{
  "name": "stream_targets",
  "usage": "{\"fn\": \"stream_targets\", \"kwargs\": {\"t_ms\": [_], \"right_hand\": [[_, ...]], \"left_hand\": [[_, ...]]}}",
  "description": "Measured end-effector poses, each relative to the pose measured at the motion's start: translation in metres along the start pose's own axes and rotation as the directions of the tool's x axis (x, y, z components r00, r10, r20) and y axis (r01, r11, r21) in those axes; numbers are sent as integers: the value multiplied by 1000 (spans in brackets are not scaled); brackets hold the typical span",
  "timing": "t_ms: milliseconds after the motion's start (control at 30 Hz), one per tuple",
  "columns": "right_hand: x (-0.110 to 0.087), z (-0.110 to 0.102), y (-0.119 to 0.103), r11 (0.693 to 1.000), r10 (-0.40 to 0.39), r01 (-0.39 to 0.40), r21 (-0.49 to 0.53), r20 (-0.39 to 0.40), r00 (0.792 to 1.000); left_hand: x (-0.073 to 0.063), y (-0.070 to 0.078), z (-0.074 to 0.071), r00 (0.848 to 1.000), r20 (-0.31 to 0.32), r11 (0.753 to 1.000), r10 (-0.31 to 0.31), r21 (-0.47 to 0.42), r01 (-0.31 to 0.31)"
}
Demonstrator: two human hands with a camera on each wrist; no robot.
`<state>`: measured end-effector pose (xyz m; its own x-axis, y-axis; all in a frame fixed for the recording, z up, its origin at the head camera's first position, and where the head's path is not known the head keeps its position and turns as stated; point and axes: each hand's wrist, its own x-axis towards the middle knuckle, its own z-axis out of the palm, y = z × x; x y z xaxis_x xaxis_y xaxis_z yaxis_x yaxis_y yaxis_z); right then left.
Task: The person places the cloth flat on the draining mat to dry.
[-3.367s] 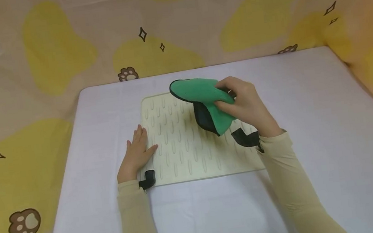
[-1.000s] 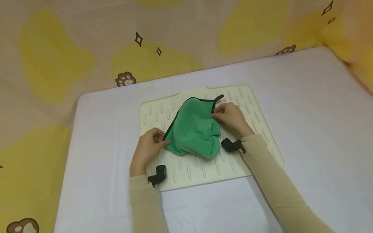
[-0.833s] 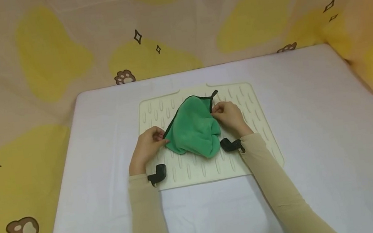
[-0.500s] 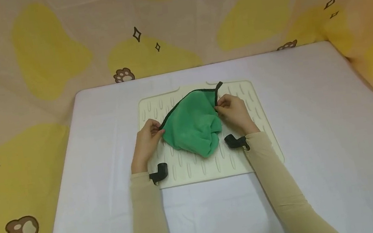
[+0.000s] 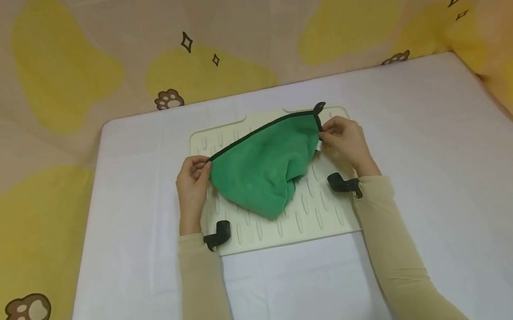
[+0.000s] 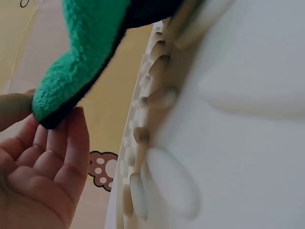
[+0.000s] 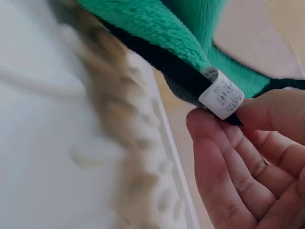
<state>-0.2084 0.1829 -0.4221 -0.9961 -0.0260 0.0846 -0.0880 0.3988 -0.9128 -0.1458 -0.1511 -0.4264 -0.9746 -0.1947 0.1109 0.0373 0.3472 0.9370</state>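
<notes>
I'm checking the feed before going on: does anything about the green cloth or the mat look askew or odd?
Nothing is damaged or spilled. The green cloth is not spread flat: the left hand and right hand pinch its two upper corners, the black-trimmed edge runs slanted, and the rest sags bunched onto the ribbed mat.

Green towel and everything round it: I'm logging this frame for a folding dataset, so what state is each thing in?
Green towel: lifted, top edge stretched taut between both hands, rest sagging onto the mat.
Care label: sticking out at the towel's right corner.
Ribbed mat: flat on the table.
Left hand: pinches the left corner.
Right hand: pinches the right corner.
</notes>
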Motion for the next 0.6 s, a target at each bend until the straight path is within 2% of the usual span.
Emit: {"fn": "stream_targets", "kwargs": {"t_ms": [67, 133, 200, 267, 467, 533, 600], "right_hand": [[0, -7, 2, 997, 26, -25, 68, -4, 1000], [0, -14, 4, 991, 44, -43, 128, -6, 999], [0, -19, 5, 981, 55, -52, 185, -12, 998], [-1, -25, 5, 969, 67, -58, 240, -30, 997], [-6, -35, 7, 924, 103, -48, 380, -124, 987], [-6, -36, 7, 920, 111, -59, 388, -111, 988], [-6, -36, 7, 932, 128, -97, 348, -66, 990]], "left_hand": [[0, 0, 0, 998, 29, 998, -54, -30, 55], [1, 0, -1, 989, 93, 993, -118, -5, 119], [1, 2, -2, 969, 173, 984, -177, 38, 173], [0, 2, -3, 946, 245, 978, -210, 63, 201], [-2, 0, -11, 877, 427, 969, -222, -6, 248], [-3, 0, -12, 856, 471, 969, -216, -3, 246], [-2, 0, -10, 846, 493, 974, -202, 9, 227]]}}
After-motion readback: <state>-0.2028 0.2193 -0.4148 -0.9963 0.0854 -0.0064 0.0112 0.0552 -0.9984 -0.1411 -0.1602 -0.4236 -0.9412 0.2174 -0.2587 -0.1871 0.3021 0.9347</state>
